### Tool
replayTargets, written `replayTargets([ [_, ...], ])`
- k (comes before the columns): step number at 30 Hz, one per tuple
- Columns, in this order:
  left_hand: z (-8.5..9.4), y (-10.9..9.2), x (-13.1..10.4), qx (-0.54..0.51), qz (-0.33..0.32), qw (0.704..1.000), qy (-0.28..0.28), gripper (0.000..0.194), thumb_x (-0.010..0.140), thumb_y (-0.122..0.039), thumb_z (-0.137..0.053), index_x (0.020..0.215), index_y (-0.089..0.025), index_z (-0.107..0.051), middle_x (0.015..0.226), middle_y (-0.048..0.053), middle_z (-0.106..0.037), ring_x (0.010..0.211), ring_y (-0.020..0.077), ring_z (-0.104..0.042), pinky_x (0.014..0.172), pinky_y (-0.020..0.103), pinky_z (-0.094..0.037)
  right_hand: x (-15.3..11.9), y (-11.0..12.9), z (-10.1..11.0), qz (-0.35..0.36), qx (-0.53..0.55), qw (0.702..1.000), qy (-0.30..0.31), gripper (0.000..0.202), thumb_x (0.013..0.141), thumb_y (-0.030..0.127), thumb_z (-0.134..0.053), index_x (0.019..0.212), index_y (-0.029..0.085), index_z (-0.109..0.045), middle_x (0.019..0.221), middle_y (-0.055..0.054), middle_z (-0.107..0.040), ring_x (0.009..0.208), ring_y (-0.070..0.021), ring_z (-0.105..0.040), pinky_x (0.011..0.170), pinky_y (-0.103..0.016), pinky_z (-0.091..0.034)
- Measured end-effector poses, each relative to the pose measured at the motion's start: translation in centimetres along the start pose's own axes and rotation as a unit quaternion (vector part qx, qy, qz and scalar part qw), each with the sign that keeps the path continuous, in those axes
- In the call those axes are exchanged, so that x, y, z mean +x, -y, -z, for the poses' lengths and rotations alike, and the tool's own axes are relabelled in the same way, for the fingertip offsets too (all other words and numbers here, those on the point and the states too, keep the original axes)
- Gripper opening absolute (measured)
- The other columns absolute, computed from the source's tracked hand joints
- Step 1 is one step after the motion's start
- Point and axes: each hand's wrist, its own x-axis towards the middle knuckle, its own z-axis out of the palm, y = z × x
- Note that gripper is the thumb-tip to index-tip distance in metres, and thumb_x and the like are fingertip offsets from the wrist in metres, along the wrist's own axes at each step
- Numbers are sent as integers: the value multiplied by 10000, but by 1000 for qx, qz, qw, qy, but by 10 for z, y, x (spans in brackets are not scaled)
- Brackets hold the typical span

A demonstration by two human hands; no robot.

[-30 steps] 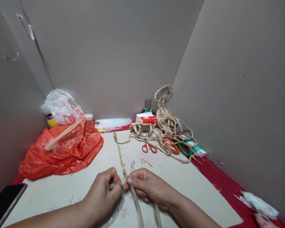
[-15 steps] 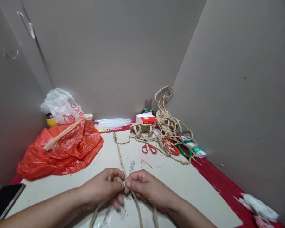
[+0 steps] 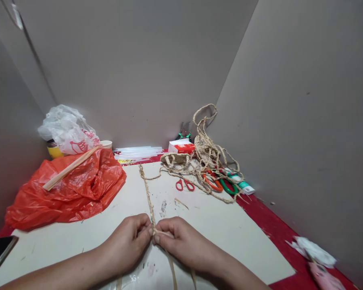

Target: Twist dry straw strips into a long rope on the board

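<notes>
A straw-coloured braid [image 3: 147, 193] runs from the far part of the white board down to my fingers. My left hand [image 3: 132, 237] is closed in a pinch on the near end of the braid. Close beside it, my right hand [image 3: 177, 237] pinches a pale strand [image 3: 163, 232] that comes off the same end. Loose flat strands [image 3: 171, 270] hang down from beneath my hands toward the lower edge of the view. The fingertips cover the exact crossing point.
A red plastic bag [image 3: 72, 189] bearing a wooden strip [image 3: 69, 169] lies left. At the back right are coiled braided cord [image 3: 207, 149], red-handled scissors [image 3: 184, 185], orange and green handles, and a small box [image 3: 181, 147]. A phone [image 3: 0, 253] rests at the lower left.
My hands still meet at the braid's end, but the fingers of my left hand have curled in. A strand now crosses to my right hand. The view has shifted slightly.
</notes>
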Motion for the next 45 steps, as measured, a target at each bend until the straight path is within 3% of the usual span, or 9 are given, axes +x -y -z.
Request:
replayTargets([
  [6, 3, 2, 1, -20, 8, 1000, 10, 300, 848, -428, -456, 703, -166, -478, 616, -45, -396, 593, 101, -343, 555, 205, -293, -4, 1, -5, 12, -153, 986, -61, 275, 858, 318, -444, 631, 164, -458, 595, 24, -426, 585, -100, -386, 518, -210, -244],
  [11, 6, 1, 3, -17, 12, 1000, 20, 324, 836, -451, -469, 686, -164, -476, 617, -45, -387, 599, 102, -334, 553, 208, -288, -6, 5, -5, 12, -233, 969, -87, 265, 853, 281, -438, 622, 168, -501, 572, 9, -493, 551, -102, -406, 517, -221, -241],
  [19, 7, -2, 7, -150, 106, 981, 60, 400, 714, -532, -612, 693, -151, -492, 535, -73, -381, 501, 65, -256, 477, 206, -187, -8, 6, -8, 6, -304, 947, -101, 293, 868, 296, -415, 646, 171, -560, 598, -24, -573, 522, -102, -427, 521, -236, -240],
  [24, 7, 2, 9, -153, 85, 983, 63, 414, 701, -537, -627, 691, -136, -528, 559, -51, -448, 511, 64, -311, 494, 202, -218, -10, 10, -1, 7, -209, 977, -38, 223, 844, 298, -452, 683, 168, -535, 612, 12, -512, 556, -98, -410, 520, -214, -265],
  [28, 9, 2, 9, -137, 90, 984, 75, 386, 711, -515, -629, 691, -146, -521, 520, -76, -378, 483, 59, -252, 467, 209, -173, -8, 9, 7, 6, -135, 991, 11, 315, 893, 332, -365, 646, 162, -463, 632, 13, -474, 612, -105, -417, 552, -203, -304],
  [33, 10, 0, 9, -128, 78, 985, 86, 334, 740, -460, -614, 691, -142, -524, 532, -73, -373, 495, 61, -253, 470, 209, -175, -7, 5, 5, -2, -169, 986, -9, 262, 857, 292, -411, 631, 166, -448, 606, 22, -453, 587, -97, -402, 511, -206, -258],
  [38, 7, 2, 10, -123, 66, 987, 76, 305, 761, -428, -592, 676, -148, -506, 538, -65, -390, 497, 64, -273, 474, 205, -203, -4, -1, -1, -19, -194, 979, -61, 251, 772, 218, -450, 538, 165, -378, 518, 42, -310, 506, -76, -315, 468, -222, -197],
  [41, 2, 1, 9, -120, 64, 989, 57, 296, 795, -429, -543, 680, -161, -493, 483, -63, -427, 449, 67, -298, 464, 207, -227, 0, -3, -4, -58, -140, 985, -79, 251, 740, 218, -464, 510, 167, -376, 499, 46, -282, 486, -71, -286, 448, -216, -195],
  [45, -5, -5, 5, -109, 62, 992, 2, 307, 831, -421, -488, 658, -167, -479, 447, -39, -490, 416, 76, -357, 471, 208, -275, 4, 1, -5, -75, -23, 994, -72, 241, 745, 253, -491, 531, 145, -514, 455, 49, -359, 449, -64, -282, 427, -214, -199],
])
